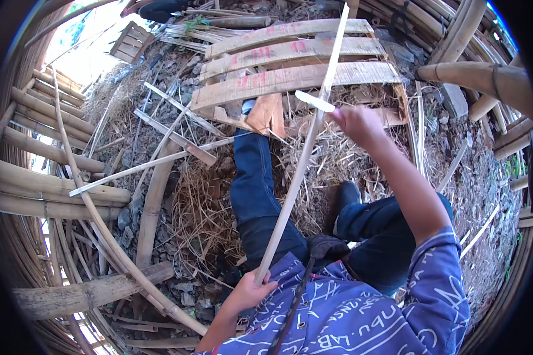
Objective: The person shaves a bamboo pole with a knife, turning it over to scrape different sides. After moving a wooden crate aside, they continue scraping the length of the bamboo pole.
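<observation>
left hand (250,291) is clamped round the lower end of a long pale split bamboo strip (302,160) slanting up over the legs; right hand (356,123) grips a pale-bladed knife (314,101) against it.

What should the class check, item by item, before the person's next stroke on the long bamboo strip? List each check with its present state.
1. Left hand grips the near end of the bamboo strip: ok.
2. Right hand holds the blade firmly: ok; the exact grip is blurred.
3. Blade meets the strip: cannot tell; the two cross in the picture, but contact is unclear.
4. Left hand stays away from the blade: ok; it is at the strip's opposite end.
5. Legs out of the blade's way: cannot tell; the left leg lies right under the strip.
6. Far end of the strip free: cannot tell; it runs over the wooden planks and out of view.
</observation>
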Available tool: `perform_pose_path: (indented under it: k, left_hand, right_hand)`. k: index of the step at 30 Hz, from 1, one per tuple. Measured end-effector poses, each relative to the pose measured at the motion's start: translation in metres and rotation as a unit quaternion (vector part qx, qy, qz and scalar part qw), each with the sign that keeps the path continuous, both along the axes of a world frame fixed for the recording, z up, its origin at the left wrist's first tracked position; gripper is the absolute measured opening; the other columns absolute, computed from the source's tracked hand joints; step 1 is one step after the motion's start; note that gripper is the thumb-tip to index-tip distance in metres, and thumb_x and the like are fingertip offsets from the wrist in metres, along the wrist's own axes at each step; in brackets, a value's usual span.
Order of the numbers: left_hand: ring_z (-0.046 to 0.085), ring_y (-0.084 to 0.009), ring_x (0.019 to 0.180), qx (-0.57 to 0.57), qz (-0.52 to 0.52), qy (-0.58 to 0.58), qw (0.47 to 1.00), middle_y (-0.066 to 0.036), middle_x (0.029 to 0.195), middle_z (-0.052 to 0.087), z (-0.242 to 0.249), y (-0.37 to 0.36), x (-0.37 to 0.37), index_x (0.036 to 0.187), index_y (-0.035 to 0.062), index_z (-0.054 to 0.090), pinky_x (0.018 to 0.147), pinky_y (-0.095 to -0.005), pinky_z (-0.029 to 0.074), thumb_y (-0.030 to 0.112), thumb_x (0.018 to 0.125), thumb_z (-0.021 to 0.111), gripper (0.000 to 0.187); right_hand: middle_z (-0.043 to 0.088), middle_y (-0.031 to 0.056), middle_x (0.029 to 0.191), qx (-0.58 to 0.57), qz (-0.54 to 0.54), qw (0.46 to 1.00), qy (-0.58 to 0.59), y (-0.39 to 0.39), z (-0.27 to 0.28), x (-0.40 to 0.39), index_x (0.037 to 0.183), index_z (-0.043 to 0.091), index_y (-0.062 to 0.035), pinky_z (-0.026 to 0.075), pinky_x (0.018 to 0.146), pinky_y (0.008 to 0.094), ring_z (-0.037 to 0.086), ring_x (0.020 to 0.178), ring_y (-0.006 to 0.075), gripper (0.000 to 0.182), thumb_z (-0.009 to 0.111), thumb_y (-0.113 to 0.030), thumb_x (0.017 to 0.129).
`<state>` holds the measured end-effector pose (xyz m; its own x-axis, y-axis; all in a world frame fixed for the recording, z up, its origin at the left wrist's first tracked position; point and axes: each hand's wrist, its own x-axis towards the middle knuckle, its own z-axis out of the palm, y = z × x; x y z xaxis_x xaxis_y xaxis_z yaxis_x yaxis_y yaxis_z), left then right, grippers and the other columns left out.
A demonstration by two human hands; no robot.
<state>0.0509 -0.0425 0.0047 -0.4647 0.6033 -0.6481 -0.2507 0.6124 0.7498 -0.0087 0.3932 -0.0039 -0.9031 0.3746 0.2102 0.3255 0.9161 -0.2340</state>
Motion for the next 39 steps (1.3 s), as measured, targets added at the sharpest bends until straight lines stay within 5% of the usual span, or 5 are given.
perform_pose_path:
  k: [6, 13, 27, 31, 39]
  left_hand:
    - [0.039, -0.0045, 0.061, 0.02, 0.012, -0.041, 0.999, 0.005, 0.065, 0.042, 0.009, 0.007, -0.005, 0.072, 0.0093, 0.043, 0.052, -0.023, 0.034, 0.012, 0.081, 0.071, 0.029]
    - [0.039, -0.0051, 0.059, 0.021, -0.002, 0.044, 0.999, 0.005, 0.065, 0.042, -0.009, 0.018, -0.011, 0.074, 0.0081, 0.044, 0.052, -0.0236, 0.035, 0.014, 0.083, 0.07, 0.028]
    - [0.042, -0.0064, 0.066, 0.064, 0.003, 0.068, 0.996, 0.001, 0.066, 0.046, -0.017, 0.059, -0.001, 0.08, 0.0041, 0.052, 0.059, -0.0262, 0.036, 0.013, 0.086, 0.064, 0.016]
    - [0.038, -0.0043, 0.04, 0.117, 0.048, -0.11, 0.986, 0.004, 0.058, 0.044, -0.009, 0.061, -0.001, 0.087, 0.0087, 0.052, 0.036, -0.0228, 0.026, 0.01, 0.085, 0.065, 0.013]
    - [0.037, -0.001, 0.043, 0.089, 0.05, -0.252, 0.962, 0.005, 0.062, 0.044, 0.0, 0.068, -0.005, 0.091, 0.0071, 0.053, 0.037, -0.0202, 0.025, 0.007, 0.085, 0.065, 0.014]
  right_hand:
    - [0.062, 0.0184, 0.064, -0.083, -0.097, 0.991, 0.03, 0.005, -0.013, -0.007, 0.071, 0.064, -0.0053, 0.05, 0.056, 0.0463, 0.062, 0.059, 0.0359, 0.054, 0.043, -0.049, 0.095]
    - [0.059, 0.0136, 0.057, -0.175, 0.216, 0.958, -0.077, -0.142, 0.018, 0.05, 0.075, 0.065, -0.0117, 0.048, 0.049, 0.0441, 0.061, 0.053, 0.0337, 0.047, 0.045, -0.05, 0.093]
    - [0.057, 0.0141, 0.052, -0.242, 0.19, 0.951, -0.032, -0.187, 0.003, 0.103, 0.066, 0.062, -0.0084, 0.047, 0.045, 0.0434, 0.06, 0.049, 0.034, 0.045, 0.052, -0.046, 0.09]
    - [0.058, 0.0143, 0.055, -0.252, 0.203, 0.946, 0.003, -0.196, -0.005, 0.115, 0.066, 0.059, -0.0078, 0.047, 0.046, 0.0428, 0.06, 0.05, 0.0333, 0.044, 0.054, -0.045, 0.089]
    - [0.059, 0.0121, 0.053, -0.238, 0.193, 0.952, -0.017, -0.199, 0.001, 0.121, 0.063, 0.058, -0.0075, 0.047, 0.044, 0.0398, 0.06, 0.048, 0.0306, 0.045, 0.057, -0.045, 0.088]
